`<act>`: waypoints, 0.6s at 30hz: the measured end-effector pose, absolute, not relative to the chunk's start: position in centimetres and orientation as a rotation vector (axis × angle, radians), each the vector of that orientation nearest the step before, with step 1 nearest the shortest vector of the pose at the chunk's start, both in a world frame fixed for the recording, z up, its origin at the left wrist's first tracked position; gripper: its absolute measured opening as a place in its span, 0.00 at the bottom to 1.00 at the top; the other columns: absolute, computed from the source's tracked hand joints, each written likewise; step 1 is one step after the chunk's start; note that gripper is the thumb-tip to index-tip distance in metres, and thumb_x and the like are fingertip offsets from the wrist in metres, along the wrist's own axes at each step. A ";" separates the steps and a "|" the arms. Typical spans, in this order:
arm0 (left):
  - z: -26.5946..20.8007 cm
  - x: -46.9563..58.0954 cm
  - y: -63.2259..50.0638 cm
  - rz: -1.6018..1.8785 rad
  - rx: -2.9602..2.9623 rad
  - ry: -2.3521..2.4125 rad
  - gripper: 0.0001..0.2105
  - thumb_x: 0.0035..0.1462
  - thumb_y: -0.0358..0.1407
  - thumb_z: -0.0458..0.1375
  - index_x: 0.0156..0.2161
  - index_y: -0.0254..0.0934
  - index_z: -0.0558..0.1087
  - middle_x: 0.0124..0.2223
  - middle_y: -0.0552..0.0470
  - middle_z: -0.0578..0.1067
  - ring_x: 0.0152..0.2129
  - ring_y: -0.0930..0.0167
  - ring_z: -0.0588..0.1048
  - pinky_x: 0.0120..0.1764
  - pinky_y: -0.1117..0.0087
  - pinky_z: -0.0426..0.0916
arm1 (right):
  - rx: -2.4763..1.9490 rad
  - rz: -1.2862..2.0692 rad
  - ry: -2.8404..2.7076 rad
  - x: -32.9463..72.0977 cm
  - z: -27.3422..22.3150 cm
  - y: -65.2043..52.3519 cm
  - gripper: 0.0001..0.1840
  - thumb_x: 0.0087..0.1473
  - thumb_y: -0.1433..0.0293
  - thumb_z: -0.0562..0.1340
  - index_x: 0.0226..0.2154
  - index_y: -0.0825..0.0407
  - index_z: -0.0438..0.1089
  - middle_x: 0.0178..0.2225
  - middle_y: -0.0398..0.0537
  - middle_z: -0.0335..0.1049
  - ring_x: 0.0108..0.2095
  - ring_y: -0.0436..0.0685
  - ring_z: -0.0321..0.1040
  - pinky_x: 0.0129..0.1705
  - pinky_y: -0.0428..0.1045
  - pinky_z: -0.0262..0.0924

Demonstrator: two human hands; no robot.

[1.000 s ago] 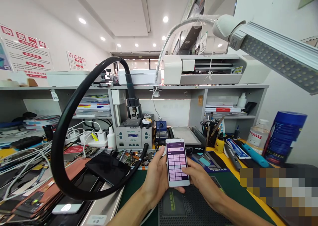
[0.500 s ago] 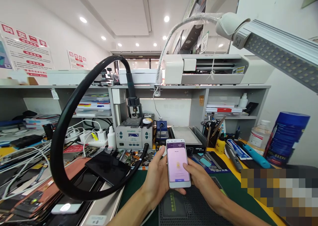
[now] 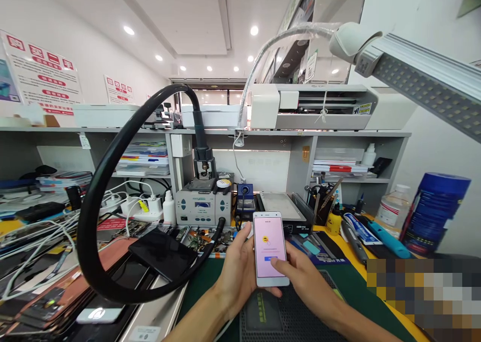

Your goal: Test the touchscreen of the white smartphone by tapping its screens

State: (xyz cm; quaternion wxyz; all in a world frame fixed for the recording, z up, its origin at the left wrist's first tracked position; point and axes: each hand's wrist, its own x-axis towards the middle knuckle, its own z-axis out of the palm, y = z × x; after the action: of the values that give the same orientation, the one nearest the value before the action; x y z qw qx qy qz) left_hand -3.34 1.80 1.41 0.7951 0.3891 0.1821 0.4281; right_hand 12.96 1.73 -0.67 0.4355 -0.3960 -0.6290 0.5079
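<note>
Electronics workshop with circuit boards (image 3: pixel 198 240)

Yellow bench (image 3: pixel 344 244) carries green mat (image 3: pixel 361 302), clear bottle (image 3: pixel 393 209), blue canister (image 3: pixel 436 212), grey station (image 3: pixel 199 209). Black perforated pad (image 3: pixel 300 312) on mat.

Left fingers (image 3: pixel 276 292) curled, right thumb (image 3: pixel 282 267) extended, forearms (image 3: pixel 203 307) angled inward

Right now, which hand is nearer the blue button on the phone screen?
Right. The right hand has its thumb at the blue button; the left hand holds the phone by its left edge.
</note>
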 end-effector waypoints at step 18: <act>1.0 -3.3 1.9 0.907 0.801 0.372 0.35 0.61 0.61 0.46 0.57 0.34 0.72 0.45 0.38 0.74 0.37 0.57 0.75 0.27 0.63 0.74 | -1.014 1.210 -1.571 13.5 -0.1 1.6 0.19 0.61 0.58 0.58 0.51 0.49 0.66 0.43 0.48 0.73 0.43 0.62 0.68 0.46 0.55 0.61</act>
State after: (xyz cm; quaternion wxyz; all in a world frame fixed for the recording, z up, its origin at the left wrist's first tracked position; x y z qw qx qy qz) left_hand -3.33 1.95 1.02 0.8063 0.3743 0.1739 0.4236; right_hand 13.52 1.57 -0.13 0.4415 -0.4087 -0.6328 0.4874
